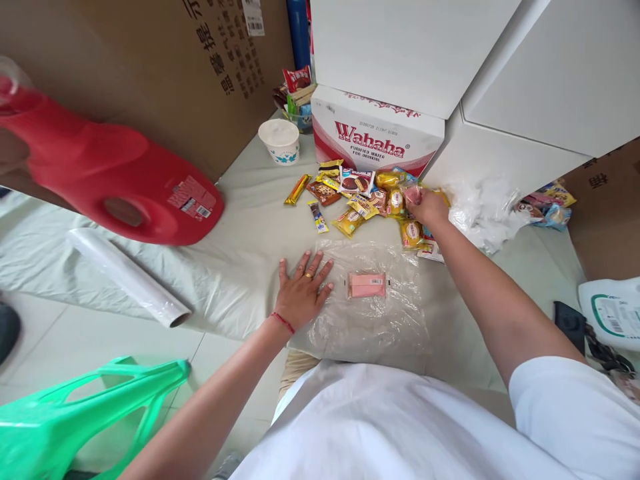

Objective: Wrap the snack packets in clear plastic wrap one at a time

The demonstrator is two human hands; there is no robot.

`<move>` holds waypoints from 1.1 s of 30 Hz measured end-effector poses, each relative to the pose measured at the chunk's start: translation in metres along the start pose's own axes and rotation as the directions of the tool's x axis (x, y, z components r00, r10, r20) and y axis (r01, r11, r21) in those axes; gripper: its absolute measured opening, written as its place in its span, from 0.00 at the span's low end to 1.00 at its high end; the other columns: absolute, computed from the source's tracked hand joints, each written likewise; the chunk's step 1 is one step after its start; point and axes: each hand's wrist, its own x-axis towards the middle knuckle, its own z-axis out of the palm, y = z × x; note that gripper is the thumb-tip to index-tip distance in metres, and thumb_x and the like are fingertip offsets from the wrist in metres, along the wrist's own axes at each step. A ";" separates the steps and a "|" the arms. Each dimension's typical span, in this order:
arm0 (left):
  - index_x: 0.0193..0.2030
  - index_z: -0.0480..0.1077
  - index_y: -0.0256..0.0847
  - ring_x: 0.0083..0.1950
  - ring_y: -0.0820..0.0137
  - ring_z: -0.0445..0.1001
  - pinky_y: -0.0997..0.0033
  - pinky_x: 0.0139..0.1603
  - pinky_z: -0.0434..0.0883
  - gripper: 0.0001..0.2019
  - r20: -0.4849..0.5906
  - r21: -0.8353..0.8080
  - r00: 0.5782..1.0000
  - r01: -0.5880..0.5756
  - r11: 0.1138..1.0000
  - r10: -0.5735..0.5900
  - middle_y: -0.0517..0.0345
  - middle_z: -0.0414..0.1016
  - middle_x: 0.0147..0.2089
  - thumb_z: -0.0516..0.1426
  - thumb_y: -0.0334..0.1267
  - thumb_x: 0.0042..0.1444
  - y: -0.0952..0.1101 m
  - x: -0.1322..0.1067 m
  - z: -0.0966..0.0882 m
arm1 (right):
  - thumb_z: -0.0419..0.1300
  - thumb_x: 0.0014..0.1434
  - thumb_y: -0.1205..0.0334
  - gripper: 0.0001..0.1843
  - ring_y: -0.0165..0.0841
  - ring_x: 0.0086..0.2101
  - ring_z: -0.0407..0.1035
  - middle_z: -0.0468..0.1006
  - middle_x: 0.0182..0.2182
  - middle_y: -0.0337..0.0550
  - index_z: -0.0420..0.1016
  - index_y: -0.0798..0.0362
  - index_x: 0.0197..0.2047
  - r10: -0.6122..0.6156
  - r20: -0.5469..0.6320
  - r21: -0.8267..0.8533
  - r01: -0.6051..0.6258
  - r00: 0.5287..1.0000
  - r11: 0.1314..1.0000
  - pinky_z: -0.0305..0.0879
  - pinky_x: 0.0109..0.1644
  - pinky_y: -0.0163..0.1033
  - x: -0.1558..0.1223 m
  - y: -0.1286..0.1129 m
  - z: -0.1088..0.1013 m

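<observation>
My left hand (303,288) lies flat with its fingers spread, at the left edge of a sheet of clear plastic film (390,327). A pink wrapped snack (367,285) rests on that film, to the right of the hand. Farther off, my right hand (431,207) reaches into a pile of packaged snacks (361,205). Its fingers are closed on a pink snack packet (413,195) at the pile's right side. Yellow-wrapped cakes (412,235) lie just below and beside that hand.
Behind the pile stands a Wahaha carton (375,133), with a paper bowl (280,143) to its left. Crumpled clear bags (485,213) lie at right. A red detergent jug (125,180), a film roll (130,277) and a green stool (85,413) are at left.
</observation>
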 end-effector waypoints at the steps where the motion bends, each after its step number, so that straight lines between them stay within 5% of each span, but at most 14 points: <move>1: 0.77 0.55 0.55 0.81 0.49 0.49 0.23 0.75 0.32 0.28 -0.005 -0.004 1.000 0.001 1.000 -0.001 0.53 0.51 0.80 0.43 0.52 0.73 0.000 0.000 0.000 | 0.61 0.63 0.54 0.19 0.48 0.46 0.74 0.81 0.48 0.55 0.75 0.55 0.53 -0.019 -0.047 -0.032 0.017 0.999 0.999 0.66 0.46 0.44 -0.008 0.000 -0.006; 4: 0.78 0.54 0.55 0.81 0.48 0.50 0.21 0.74 0.32 0.29 0.016 -0.006 1.000 0.000 1.000 0.001 0.53 0.49 0.81 0.44 0.53 0.72 0.000 0.000 -0.001 | 0.58 0.63 0.55 0.21 0.48 0.46 0.72 0.79 0.49 0.56 0.74 0.55 0.56 -0.134 -0.182 -0.109 0.115 0.974 0.987 0.64 0.43 0.43 -0.044 -0.002 -0.029; 6: 0.78 0.53 0.54 0.81 0.49 0.49 0.20 0.74 0.34 0.29 0.040 0.005 0.999 0.001 1.000 -0.001 0.53 0.48 0.81 0.44 0.53 0.72 0.001 0.001 -0.002 | 0.56 0.65 0.54 0.23 0.47 0.45 0.72 0.78 0.49 0.55 0.72 0.53 0.60 -0.267 -0.168 -0.128 0.248 0.949 0.960 0.62 0.42 0.42 -0.078 -0.009 -0.044; 8: 0.78 0.52 0.54 0.81 0.49 0.48 0.21 0.74 0.35 0.30 0.058 0.016 0.998 0.002 1.000 -0.003 0.54 0.47 0.81 0.43 0.54 0.73 0.001 0.001 -0.004 | 0.55 0.66 0.54 0.25 0.44 0.44 0.71 0.78 0.48 0.51 0.69 0.51 0.63 -0.429 -0.033 -0.114 0.423 0.903 0.899 0.61 0.41 0.41 -0.114 -0.019 -0.054; 11: 0.79 0.51 0.56 0.81 0.49 0.48 0.22 0.75 0.36 0.30 0.071 0.028 0.997 0.009 1.000 -0.010 0.55 0.47 0.82 0.43 0.55 0.72 0.002 0.001 -0.005 | 0.56 0.66 0.54 0.25 0.42 0.43 0.72 0.78 0.46 0.48 0.69 0.51 0.64 -0.616 0.237 -0.054 0.643 0.752 0.764 0.60 0.40 0.40 -0.162 -0.037 -0.053; 13: 0.79 0.51 0.56 0.82 0.49 0.47 0.22 0.75 0.36 0.30 0.075 0.035 0.997 0.012 0.999 -0.014 0.55 0.46 0.82 0.43 0.55 0.72 0.002 0.001 -0.005 | 0.57 0.67 0.54 0.22 0.42 0.45 0.73 0.78 0.47 0.49 0.71 0.52 0.61 -0.664 0.359 -0.030 0.719 0.656 0.695 0.62 0.41 0.41 -0.182 -0.045 -0.041; 16: 0.79 0.50 0.57 0.82 0.50 0.47 0.23 0.75 0.36 0.30 0.075 0.042 0.997 0.010 0.999 -0.014 0.55 0.46 0.82 0.42 0.55 0.73 0.002 0.001 -0.004 | 0.59 0.67 0.55 0.21 0.44 0.49 0.74 0.78 0.52 0.52 0.71 0.53 0.60 -0.652 0.466 -0.039 0.750 0.598 0.660 0.64 0.42 0.41 -0.194 -0.048 -0.020; 22: 0.79 0.51 0.55 0.82 0.52 0.45 0.25 0.76 0.35 0.31 0.068 0.041 0.998 0.011 0.999 -0.014 0.55 0.45 0.82 0.41 0.57 0.73 0.001 0.000 -0.002 | 0.61 0.66 0.58 0.28 0.44 0.47 0.78 0.76 0.56 0.55 0.64 0.51 0.67 -0.585 0.526 -0.109 0.731 0.617 0.673 0.68 0.42 0.40 -0.198 -0.054 -0.001; 33: 0.78 0.55 0.52 0.82 0.52 0.48 0.25 0.76 0.35 0.30 0.019 -0.012 1.000 0.003 1.000 -0.003 0.52 0.49 0.81 0.43 0.55 0.72 0.003 -0.002 -0.004 | 0.57 0.68 0.62 0.29 0.42 0.45 0.78 0.77 0.55 0.54 0.60 0.49 0.71 -0.567 0.454 -0.132 0.682 0.687 0.720 0.68 0.39 0.39 -0.234 -0.047 -0.002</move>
